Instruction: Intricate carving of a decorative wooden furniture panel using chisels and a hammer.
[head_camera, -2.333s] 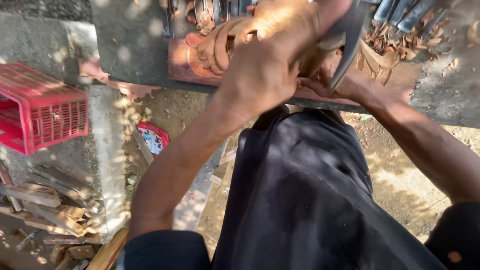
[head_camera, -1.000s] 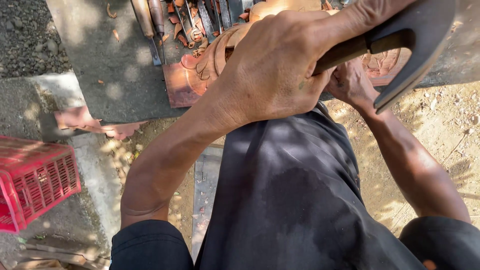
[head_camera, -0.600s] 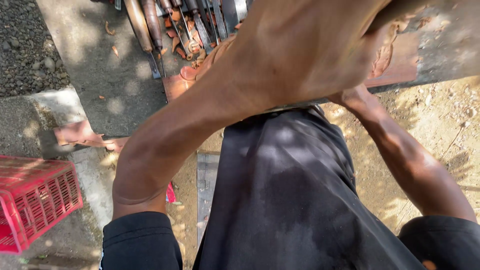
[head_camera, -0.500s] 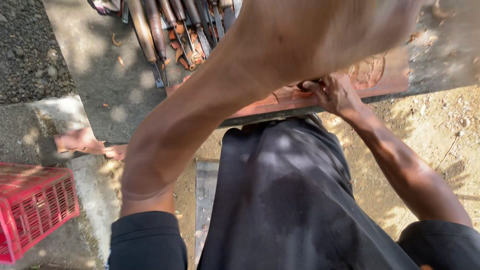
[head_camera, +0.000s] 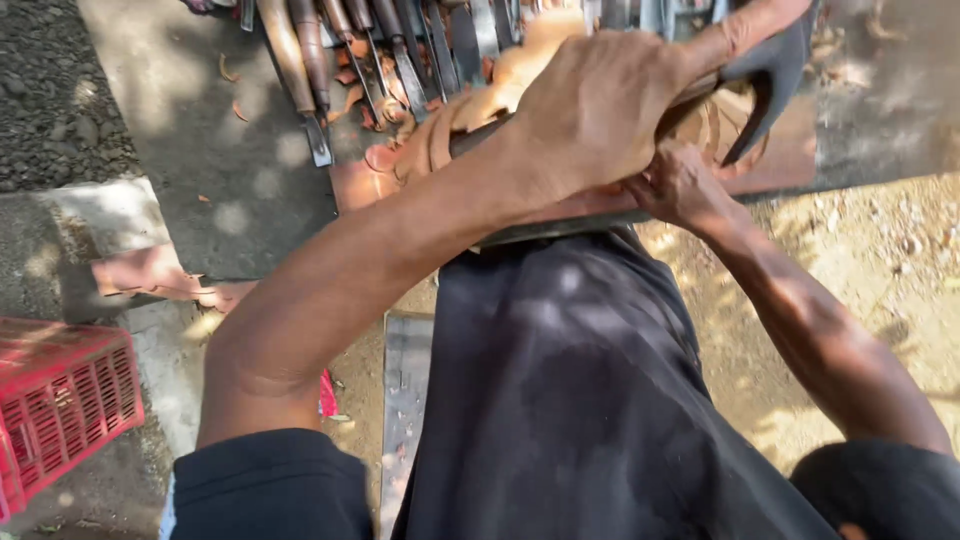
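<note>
Your left hand (head_camera: 600, 110) grips a curved dark blade (head_camera: 770, 75) above the worktop (head_camera: 230, 180); your right hand (head_camera: 680, 185) seems to press the reddish leather piece (head_camera: 790, 160) there, grip half-hidden.

Strong daylight is cast from above, and it is broken into dappled patches across the grey concrete table (head_camera: 200, 170) and the sandy ground (head_camera: 870, 300). The raised left hand (head_camera: 600, 110) is brightly lit, and slight motion blur is seen along its edges. The black cloth apron (head_camera: 570, 400) is kept in soft shade with pale flecks. The red plastic crate (head_camera: 65, 410) is rendered softly near the frame edge.
</note>
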